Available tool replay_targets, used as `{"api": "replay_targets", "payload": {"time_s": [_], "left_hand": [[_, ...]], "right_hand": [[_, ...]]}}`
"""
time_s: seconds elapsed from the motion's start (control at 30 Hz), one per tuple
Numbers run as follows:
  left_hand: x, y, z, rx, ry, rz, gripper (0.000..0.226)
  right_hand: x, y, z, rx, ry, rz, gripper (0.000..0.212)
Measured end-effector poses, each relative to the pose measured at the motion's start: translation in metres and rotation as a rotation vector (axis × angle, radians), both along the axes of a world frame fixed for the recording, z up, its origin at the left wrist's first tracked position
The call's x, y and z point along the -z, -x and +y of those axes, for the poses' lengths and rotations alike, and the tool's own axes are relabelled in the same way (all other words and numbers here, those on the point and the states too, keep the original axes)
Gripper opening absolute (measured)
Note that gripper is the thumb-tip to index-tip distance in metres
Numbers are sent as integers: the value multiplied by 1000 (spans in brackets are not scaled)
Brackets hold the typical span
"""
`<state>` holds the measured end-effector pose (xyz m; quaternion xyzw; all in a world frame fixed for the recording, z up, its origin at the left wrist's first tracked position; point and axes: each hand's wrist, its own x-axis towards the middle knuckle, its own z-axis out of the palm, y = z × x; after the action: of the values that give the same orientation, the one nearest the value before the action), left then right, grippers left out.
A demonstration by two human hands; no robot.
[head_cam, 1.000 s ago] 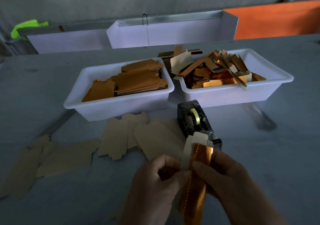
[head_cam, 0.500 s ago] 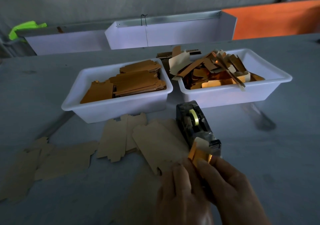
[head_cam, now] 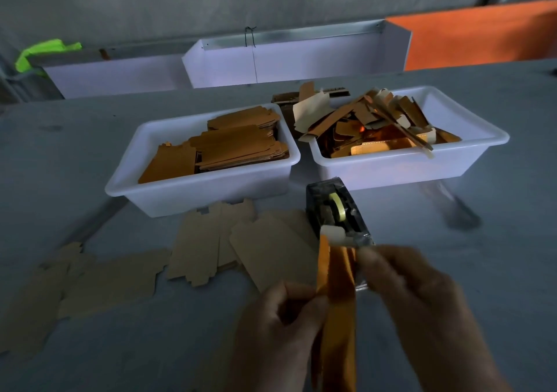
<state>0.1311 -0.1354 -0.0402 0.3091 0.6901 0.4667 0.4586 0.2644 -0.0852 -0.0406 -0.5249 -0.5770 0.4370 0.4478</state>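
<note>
Head view, lower centre: my left hand (head_cam: 280, 331) pinches the folded gold carton (head_cam: 339, 286). My right hand (head_cam: 422, 310) is blurred beside the tape dispenser (head_cam: 334, 211), so I cannot tell its grip. Taping looks undone, and flat blanks (head_cam: 265, 250) wait.

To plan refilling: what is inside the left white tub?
The left white tub holds stacks of flat orange-brown carton blanks. The tub floor and anything beneath the stacks are covered.
</note>
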Motion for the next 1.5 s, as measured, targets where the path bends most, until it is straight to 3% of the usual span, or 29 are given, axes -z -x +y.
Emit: {"api": "replay_targets", "payload": {"time_s": [0.07, 0.17, 0.23, 0.47, 0.6, 0.73, 0.9, 1.1, 1.3, 1.5], "left_hand": [[1, -2, 6, 5, -42, -69, 10], [5, -5, 16, -26, -77, -219, 14], [9, -10, 22, -40, -99, -283, 15], [19, -24, 35, -52, -181, -322, 16], [20, -25, 35, -41, -203, -299, 16], [19, -26, 33, -12, -222, -226, 17], [18, -26, 33, -35, -193, -253, 15], [12, -26, 33, -6, -187, -219, 15], [7, -26, 35, 23, -189, -188, 14], [6, -27, 38, 76, -198, -6, 12]], "right_hand": [[0, -12, 20, 98, -48, -95, 12], [5, -17, 45, -6, 52, -194, 17], [9, -16, 53, -91, 155, -188, 14], [10, -13, 57, -156, 218, -165, 11], [10, -9, 56, -151, 216, -72, 14], [10, -10, 51, -127, 288, 233, 20], [18, -16, 37, -28, 88, -108, 11], [22, -15, 26, 65, -94, -277, 19], [26, -11, 21, 87, -75, -300, 19], [36, -7, 18, 120, -150, -297, 14]]}}
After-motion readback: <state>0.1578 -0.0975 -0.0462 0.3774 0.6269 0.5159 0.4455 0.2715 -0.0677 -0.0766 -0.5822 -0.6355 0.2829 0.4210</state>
